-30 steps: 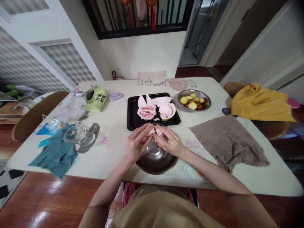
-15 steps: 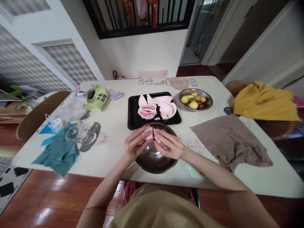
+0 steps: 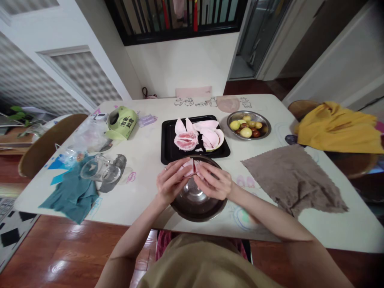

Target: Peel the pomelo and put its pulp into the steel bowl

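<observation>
Both my hands hold a pomelo segment (image 3: 189, 168) with pale pink skin, over a steel bowl (image 3: 196, 210). My left hand (image 3: 171, 182) is closed round its left side. Gripping the right side with bent fingers is my right hand (image 3: 214, 180). A dark red gap shows in the segment between the fingertips. Just behind the bowl, a black tray (image 3: 168, 150) carries a peeled pomelo piece (image 3: 186, 141) with pink flesh exposed, and several pieces of thick pomelo peel (image 3: 211, 138). The bowl's visible inside is shiny bare metal; my hands hide its far part.
Right of the tray stands a steel bowl of fruit (image 3: 249, 125). A brown cloth (image 3: 294, 176) lies at the right. On the left are a glass jug (image 3: 100, 170), a teal cloth (image 3: 73, 196), a green paper-like holder (image 3: 121, 123) and plastic bags (image 3: 91, 136).
My fingers have shifted slightly on the pomelo segment, and the gap in it looks a little wider. The view has tilted slightly; the things on the table stay put.
</observation>
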`<state>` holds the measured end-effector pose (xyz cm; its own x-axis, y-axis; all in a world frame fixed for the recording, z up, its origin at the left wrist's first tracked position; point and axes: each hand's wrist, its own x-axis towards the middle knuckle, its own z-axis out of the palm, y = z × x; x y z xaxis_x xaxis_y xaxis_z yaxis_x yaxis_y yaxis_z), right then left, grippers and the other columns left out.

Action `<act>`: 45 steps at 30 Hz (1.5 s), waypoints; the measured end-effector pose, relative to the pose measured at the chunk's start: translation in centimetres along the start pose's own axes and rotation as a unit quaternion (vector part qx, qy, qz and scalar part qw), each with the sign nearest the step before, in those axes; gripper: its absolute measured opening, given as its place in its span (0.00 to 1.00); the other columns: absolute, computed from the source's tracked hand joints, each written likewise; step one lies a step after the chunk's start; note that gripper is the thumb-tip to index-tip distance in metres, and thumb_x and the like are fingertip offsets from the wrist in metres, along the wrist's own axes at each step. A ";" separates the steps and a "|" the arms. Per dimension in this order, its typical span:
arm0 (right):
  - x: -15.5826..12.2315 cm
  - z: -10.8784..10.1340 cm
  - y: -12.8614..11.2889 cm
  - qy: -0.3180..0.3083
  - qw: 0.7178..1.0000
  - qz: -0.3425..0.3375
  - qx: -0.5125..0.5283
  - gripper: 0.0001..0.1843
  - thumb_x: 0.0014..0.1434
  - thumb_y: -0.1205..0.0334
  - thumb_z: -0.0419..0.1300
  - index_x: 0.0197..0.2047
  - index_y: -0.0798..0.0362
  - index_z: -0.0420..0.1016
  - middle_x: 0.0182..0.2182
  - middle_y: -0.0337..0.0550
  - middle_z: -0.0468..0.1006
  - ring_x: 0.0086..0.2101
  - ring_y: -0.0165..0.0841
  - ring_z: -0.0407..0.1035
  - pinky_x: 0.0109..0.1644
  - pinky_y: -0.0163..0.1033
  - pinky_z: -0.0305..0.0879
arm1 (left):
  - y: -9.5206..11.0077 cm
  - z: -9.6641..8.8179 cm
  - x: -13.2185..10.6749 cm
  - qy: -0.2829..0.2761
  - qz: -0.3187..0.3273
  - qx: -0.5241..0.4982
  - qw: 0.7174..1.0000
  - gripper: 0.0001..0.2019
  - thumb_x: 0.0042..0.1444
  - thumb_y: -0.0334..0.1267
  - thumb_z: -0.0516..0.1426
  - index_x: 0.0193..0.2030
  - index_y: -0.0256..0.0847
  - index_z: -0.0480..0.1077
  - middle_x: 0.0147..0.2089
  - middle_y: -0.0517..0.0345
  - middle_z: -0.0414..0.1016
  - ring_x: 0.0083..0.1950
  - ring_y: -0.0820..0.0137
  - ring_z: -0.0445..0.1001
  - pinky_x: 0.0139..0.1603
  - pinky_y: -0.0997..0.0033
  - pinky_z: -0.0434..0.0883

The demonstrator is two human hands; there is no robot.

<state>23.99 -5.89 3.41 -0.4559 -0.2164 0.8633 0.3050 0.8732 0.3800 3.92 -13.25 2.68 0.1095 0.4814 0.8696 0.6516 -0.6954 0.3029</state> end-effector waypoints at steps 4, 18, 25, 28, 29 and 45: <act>0.1 0.3 -0.3 -0.041 0.998 0.030 -0.026 0.09 0.69 0.62 0.61 0.48 0.55 0.79 0.45 0.53 0.85 0.48 0.41 0.81 0.49 0.41 0.83 | 0.4 0.3 -0.2 0.025 0.004 0.041 0.999 0.27 0.60 0.25 0.64 0.65 0.45 0.71 0.59 0.46 0.80 0.57 0.60 0.81 0.53 0.59 0.82; 0.7 1.3 -1.0 -0.084 0.990 0.112 -0.032 0.15 0.66 0.62 0.66 0.55 0.54 0.77 0.49 0.54 0.83 0.49 0.41 0.79 0.50 0.42 0.79 | 0.7 0.6 0.2 0.020 -0.110 0.031 0.993 0.17 0.66 0.31 0.61 0.61 0.44 0.74 0.59 0.46 0.78 0.56 0.64 0.81 0.51 0.67 0.82; 0.6 2.1 -0.6 -0.053 0.993 0.069 -0.083 0.13 0.70 0.54 0.60 0.52 0.52 0.74 0.43 0.53 0.83 0.36 0.34 0.75 0.39 0.36 0.73 | 1.4 0.5 0.9 0.035 -0.118 0.005 0.992 0.15 0.66 0.31 0.61 0.59 0.42 0.75 0.58 0.45 0.79 0.55 0.64 0.81 0.52 0.66 0.81; 0.7 2.1 0.3 -0.005 0.997 0.022 -0.069 0.14 0.71 0.50 0.58 0.51 0.51 0.74 0.40 0.51 0.82 0.36 0.35 0.74 0.38 0.37 0.73 | 1.1 0.1 1.2 0.024 -0.100 -0.029 0.994 0.15 0.64 0.30 0.63 0.57 0.42 0.76 0.57 0.46 0.80 0.54 0.65 0.82 0.51 0.68 0.81; 0.8 2.1 0.5 0.011 0.998 0.012 -0.065 0.15 0.71 0.49 0.57 0.50 0.50 0.74 0.39 0.50 0.82 0.35 0.34 0.74 0.37 0.36 0.73 | 1.0 -0.1 1.3 0.022 -0.092 -0.038 0.995 0.14 0.63 0.31 0.64 0.56 0.42 0.77 0.56 0.46 0.80 0.54 0.65 0.82 0.51 0.68 0.81; 2.8 0.7 1.4 0.110 0.991 -0.072 0.000 0.12 0.68 0.45 0.57 0.45 0.42 0.71 0.36 0.40 0.79 0.32 0.33 0.71 0.34 0.38 0.74 | 0.4 -0.3 1.5 0.061 -0.053 -0.128 0.988 0.09 0.63 0.40 0.66 0.49 0.44 0.79 0.52 0.51 0.82 0.51 0.63 0.84 0.49 0.63 0.83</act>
<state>22.53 -4.93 6.17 -0.3021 -0.4292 0.8512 0.2499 0.8260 0.5052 4.11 -12.96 4.27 -0.0503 0.5014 0.8637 0.4415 -0.7646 0.4695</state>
